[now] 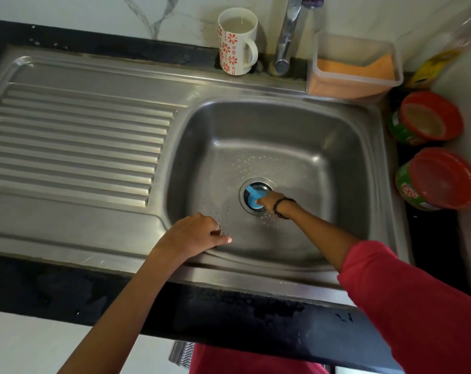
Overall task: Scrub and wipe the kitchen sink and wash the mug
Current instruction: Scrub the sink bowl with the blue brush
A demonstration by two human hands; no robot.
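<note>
Down at the drain of the sink [336, 125], the right hand [269, 202] reaches in w/ fingers on a blue stopper [253, 197] seated in the drain ring; whether it pinches the piece or just presses it can't be told, fingertips are hidden under the knuckles. Left hand [193, 232] rests on the sink's front rim near the basin corner, fingers curled over the edge, thumb out, holding nothing else. Mug [235, 40], white w/ red flowers, stands upright on the back ledge just left of the tap [287, 36], well apart from both hands and full of cloudy liquid. A clear tub of orange powder [355, 68] sits right of the tap; two red-lidded tubs [428, 147] on the counter beyond. Basin floor shows water droplets, so probably slick. Risks, as a guess: stopper slips from wet fingers or seats crooked, so water won't hold or drain properly; later, a reach across for the mug could tip it, spilling its contents over the ledge, esp. if the handle gets knocked.
</note>
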